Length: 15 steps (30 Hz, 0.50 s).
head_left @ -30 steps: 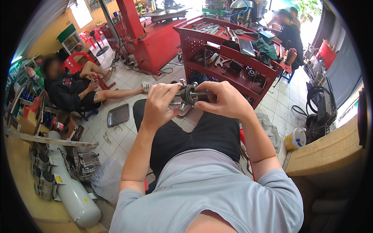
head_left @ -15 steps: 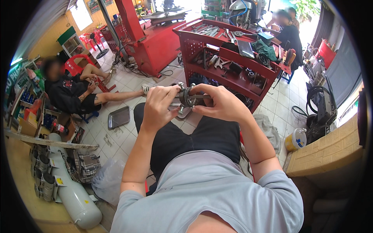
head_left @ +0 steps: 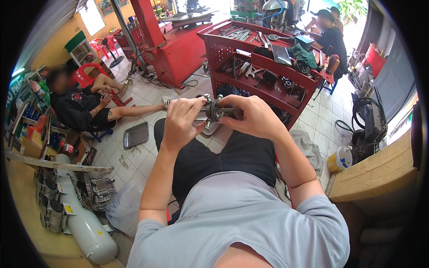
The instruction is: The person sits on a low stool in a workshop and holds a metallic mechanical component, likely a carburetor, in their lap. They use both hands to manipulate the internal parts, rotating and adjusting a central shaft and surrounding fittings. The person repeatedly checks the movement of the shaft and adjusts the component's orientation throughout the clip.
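Tiled workshop floor, cluttered: at left a pale gas tank, then a seated person and a flat metal tray; far centre-right a red tool cart loaded with wrenches; at right a white-and-yellow bucket. Metal part, ring-shaped with bolts poking out, is up between the two hands, above the gap between the knees, touching no bench.

Risks, left to right: left grip could slide along the bars if the metal is oily (can't tell); the ring could tilt or bind if the hands push unevenly; right fingertips might get nipped, being right by the ring's edge. If both grips loosen, it could drop between the legs, since only the hands appear to hold it up.

Left hand: fingers bent, slightly parted, pinching the bar side from above, thumb below. Right hand: forefinger above, thumb below, about a ring's width apart, pinching the ring's right side, rod running in toward the palm. Other right fingers hidden, can't tell.
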Each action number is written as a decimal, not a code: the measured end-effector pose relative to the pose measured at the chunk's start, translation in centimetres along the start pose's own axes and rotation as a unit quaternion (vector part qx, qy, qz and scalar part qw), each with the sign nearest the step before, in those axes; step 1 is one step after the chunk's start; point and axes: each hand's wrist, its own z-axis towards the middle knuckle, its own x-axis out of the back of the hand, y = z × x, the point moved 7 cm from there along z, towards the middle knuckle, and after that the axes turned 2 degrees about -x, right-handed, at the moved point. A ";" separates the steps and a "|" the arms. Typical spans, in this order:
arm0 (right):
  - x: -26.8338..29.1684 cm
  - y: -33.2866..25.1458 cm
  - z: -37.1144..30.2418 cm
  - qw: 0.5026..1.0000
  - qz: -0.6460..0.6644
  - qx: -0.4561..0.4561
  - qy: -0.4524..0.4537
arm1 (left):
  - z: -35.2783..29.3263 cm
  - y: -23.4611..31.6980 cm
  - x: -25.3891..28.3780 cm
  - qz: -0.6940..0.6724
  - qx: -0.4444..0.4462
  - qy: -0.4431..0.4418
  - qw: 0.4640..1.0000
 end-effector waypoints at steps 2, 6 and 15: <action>-0.2 -0.2 0.0 1.000 0.014 0.005 -0.008 | 0.1 0.0 0.1 -0.001 -0.004 0.002 1.000; -0.5 0.6 0.0 0.998 -0.042 -0.027 -0.036 | 0.0 0.0 0.2 0.004 -0.005 0.002 1.000; -0.4 -0.1 0.1 0.999 0.038 -0.003 -0.010 | 0.1 0.1 0.1 0.006 -0.002 0.008 1.000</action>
